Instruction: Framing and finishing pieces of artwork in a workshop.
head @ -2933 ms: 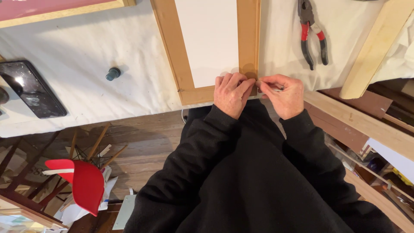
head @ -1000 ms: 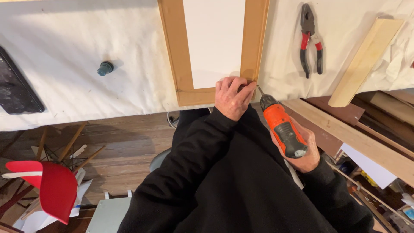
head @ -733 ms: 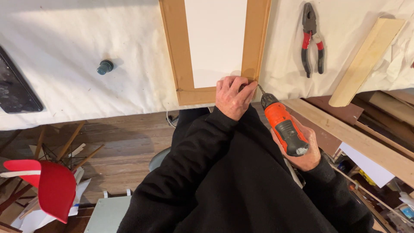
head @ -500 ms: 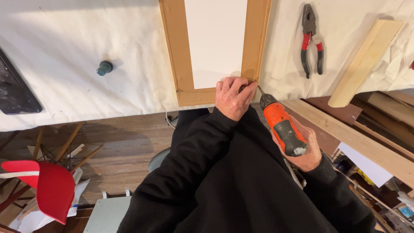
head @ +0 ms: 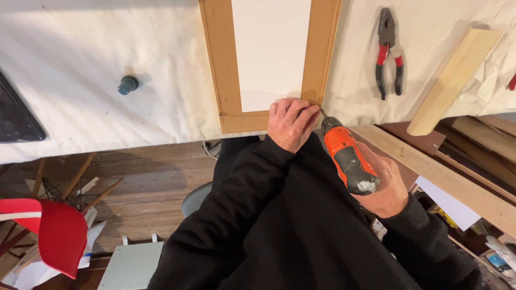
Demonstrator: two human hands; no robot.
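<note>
The left hand [head: 293, 122] lies knuckles-up on the near right corner of the flat light-brown wooden frame with a white panel [head: 224, 80], its fingers curled and pressed together against the corner; whether they pinch a small screw there cannot be told, since the fingers hide the spot. The right hand [head: 382, 189] is wrapped tight round the grip of an orange and grey cordless screwdriver [head: 348, 156], whose slim bit meets the frame's corner edge just beside the left fingertips.

The frame rests on a white cloth-covered bench [head: 107, 53], its near rail running along the bench's front edge, which drops to a wooden floor. Right of the frame, well apart from it, lie red-handled pliers [head: 389, 53], and farther right a pale wooden batten [head: 454, 80] slants across the cloth. Left of the frame, a small teal knob [head: 128, 85] stands alone amid open cloth. Below the frame's left side, a red chair [head: 56, 236] stands on the floor.
</note>
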